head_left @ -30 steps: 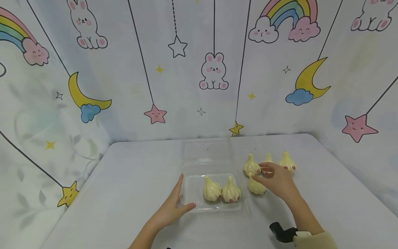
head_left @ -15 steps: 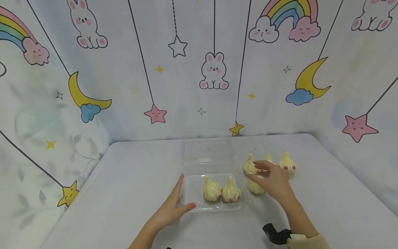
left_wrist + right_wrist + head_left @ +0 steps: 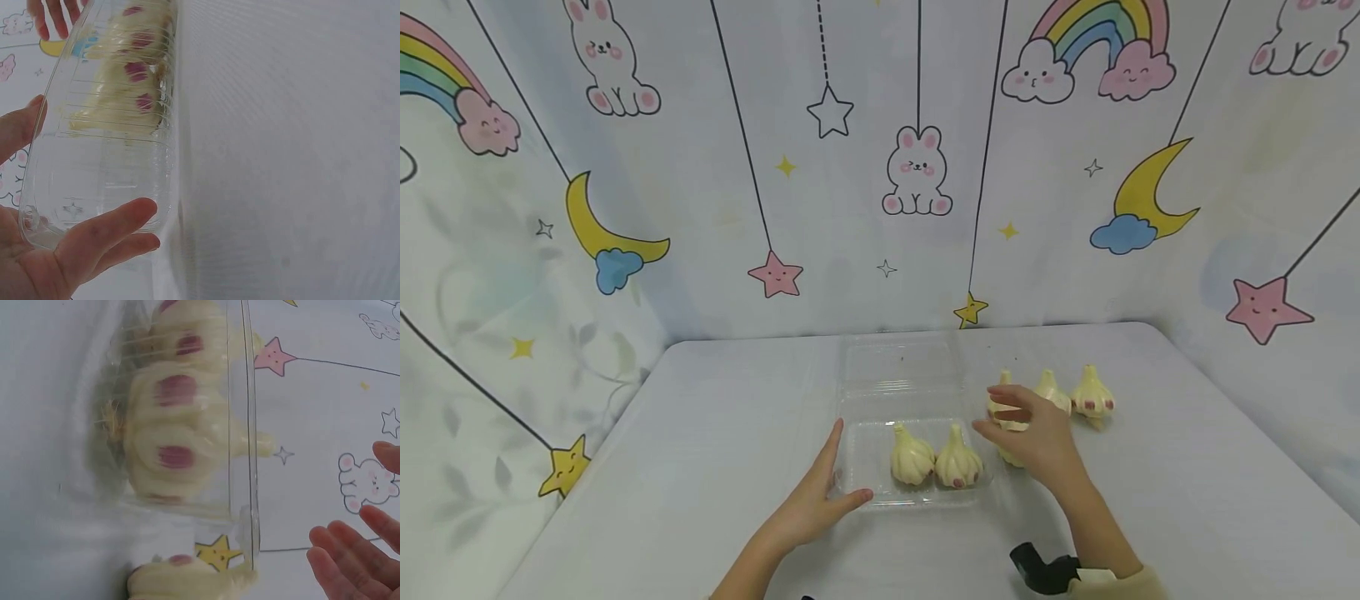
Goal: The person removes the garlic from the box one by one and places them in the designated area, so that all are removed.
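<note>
In the head view, six garlic bulbs point(image 3: 912, 457) are counted: two are held upright, side by side, in the centre and right of one clear plastic clamshell container point(image 3: 917, 505), and four are set on the white table point(image 3: 700, 467) to its right, three in a far row and one nearer. The single clear lid point(image 3: 898, 367) is laid open on the far side. The container's left edge is touched by the left hand point(image 3: 808, 502), its thumb and fingers spread about the near left corner. The near bulb and the leftmost far bulb are partly covered by the right hand point(image 3: 1037, 432), its fingers parted. In the left wrist view, purple-red patches on pale yellow skins are seen through the container's ribbed wall, and the left hand's straight fingers are shown along its corner. In the right wrist view, swollen, ridged cloves, a narrow neck rising past the rim and wispy brown roots, hidden from the head view, are revealed; the right hand's fingers are seen loosely spread, apart from the bulbs shown there.
</note>
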The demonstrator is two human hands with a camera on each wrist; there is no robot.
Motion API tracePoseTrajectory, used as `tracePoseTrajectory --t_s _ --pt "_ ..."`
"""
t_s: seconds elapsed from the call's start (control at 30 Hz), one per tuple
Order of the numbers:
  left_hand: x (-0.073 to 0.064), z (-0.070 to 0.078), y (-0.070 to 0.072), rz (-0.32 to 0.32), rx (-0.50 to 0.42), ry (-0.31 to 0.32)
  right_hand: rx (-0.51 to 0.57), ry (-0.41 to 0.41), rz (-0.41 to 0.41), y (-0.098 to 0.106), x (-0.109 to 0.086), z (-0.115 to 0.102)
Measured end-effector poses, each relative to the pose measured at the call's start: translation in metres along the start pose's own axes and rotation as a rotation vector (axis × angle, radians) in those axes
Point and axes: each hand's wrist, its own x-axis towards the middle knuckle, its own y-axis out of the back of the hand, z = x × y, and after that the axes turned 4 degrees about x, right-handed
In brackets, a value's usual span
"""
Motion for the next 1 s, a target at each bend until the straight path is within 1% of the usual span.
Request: tracePoseTrajectory --t_s 0.13,0.3,0.47,0.67,0.9,1.0 --pt "0.0 0.0 0.0 0.003 -0.003 0.002 0.023 -0.012 -0.01 -0.01 0.0 -0.001" --pt "0.0 0.0 0.0 0.003 -0.006 0.006 0.088 0.021 -0.015 -0.022 -0.002 -0.005" --pt "0.0 0.001 0.0 0.0 -0.016 0.003 0.137 0.028 -0.034 -0.032 -0.004 -0.009" --pt "0.0 0.001 0.0 0.001 -0.016 -0.001 0.15 0.028 -0.044 -0.043 -0.005 -0.012" --pt "0.0 0.001 -0.001 0.013 -0.017 0.007 0.119 0.009 -0.058 -0.056 -0.007 -0.015" --pt "0.0 0.001 -0.001 0.013 -0.019 0.011 0.125 0.027 -0.068 -0.063 -0.008 -0.016"
